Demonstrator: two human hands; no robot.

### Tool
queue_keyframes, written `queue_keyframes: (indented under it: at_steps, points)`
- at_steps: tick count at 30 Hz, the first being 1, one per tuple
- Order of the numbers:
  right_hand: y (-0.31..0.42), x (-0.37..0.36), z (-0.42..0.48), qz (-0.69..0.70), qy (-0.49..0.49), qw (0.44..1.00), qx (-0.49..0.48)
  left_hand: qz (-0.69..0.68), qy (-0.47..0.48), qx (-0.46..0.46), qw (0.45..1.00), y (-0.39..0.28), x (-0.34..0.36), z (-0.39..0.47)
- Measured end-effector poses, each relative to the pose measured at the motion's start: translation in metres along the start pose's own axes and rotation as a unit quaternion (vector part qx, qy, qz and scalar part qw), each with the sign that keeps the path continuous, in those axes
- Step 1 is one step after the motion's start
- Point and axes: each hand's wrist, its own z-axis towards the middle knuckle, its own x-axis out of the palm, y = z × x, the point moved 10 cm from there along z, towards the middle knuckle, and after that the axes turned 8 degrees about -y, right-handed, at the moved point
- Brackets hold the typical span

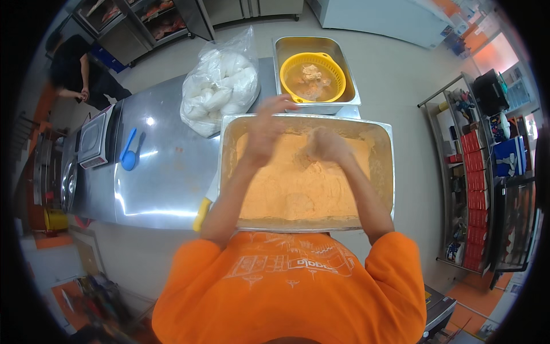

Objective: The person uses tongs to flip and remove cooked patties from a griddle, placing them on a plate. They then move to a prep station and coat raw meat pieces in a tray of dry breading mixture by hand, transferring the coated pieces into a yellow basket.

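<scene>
A deep steel pan point(389, 172) holds a thick bed of orange breading powder point(275, 185). My left hand point(265, 133) is raised above the pan's left part, blurred by motion; its fingers are spread and nothing shows in them. Over at the right, my floury right hand point(328, 145) is curled down at the powder beside a rough, clumped patch. Whether it grips anything is hidden. Behind the pan, a yellow strainer basket point(343, 79) sits in a second steel pan point(354, 92), with battered pieces point(311, 73) in cloudy liquid.
A clear plastic bag of white bundles point(221, 86) stands on the steel table point(167, 180). Farther left are a blue scoop point(128, 160) and a weighing scale point(95, 139). A yellow handle point(201, 215) juts out beside the pan. Another person point(81, 69) stands back left; a shelf rack point(447, 172) stands right.
</scene>
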Motion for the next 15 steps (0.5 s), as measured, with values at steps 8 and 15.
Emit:
queue_keyframes:
  at_steps: [8, 15]
  points:
    - [0.018, -0.112, 0.017, 0.123, 0.002, 0.991, 0.06, 0.252, -0.177, -0.136, 0.942, 0.082, -0.129, -0.102]
    - [0.008, -0.177, 0.086, 0.161, -0.094, 0.979, 0.08, 0.283, -0.239, -0.1, 0.923, 0.071, -0.138, -0.097]
